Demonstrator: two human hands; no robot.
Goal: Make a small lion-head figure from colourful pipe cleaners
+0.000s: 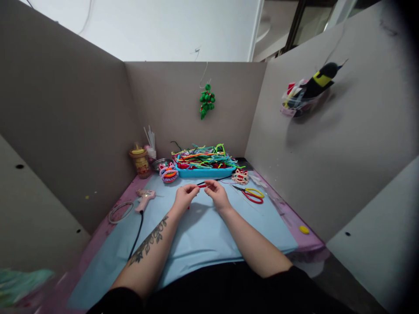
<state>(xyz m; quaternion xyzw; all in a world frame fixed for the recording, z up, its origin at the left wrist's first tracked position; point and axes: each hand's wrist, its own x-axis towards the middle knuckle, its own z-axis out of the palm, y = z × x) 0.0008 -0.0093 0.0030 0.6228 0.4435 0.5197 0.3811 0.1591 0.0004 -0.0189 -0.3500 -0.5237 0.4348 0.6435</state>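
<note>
Between my two hands a short red piece point(202, 186), thin like a pipe cleaner, is stretched just in front of the blue tray. My left hand point(186, 196) pinches its left end, and a bit of red shows below that hand. My right hand point(217, 195) pinches the other end with thumb and fingers. A dark thin strand passes behind my fingertips. The blue tray point(206, 173) holds a heap of colourful fuzzy stems. Scissors point(253, 194) with red and yellow handles lie to the right of my right hand.
On the left are a pink glue gun point(145, 200) with a black cord, a coiled cable point(120, 213) and a cup point(141, 163). Two fuzzy animal heads point(168, 172) point(240, 176) flank the tray. A yellow disc point(304, 230) lies at right. Grey partitions point(193, 131) enclose the table.
</note>
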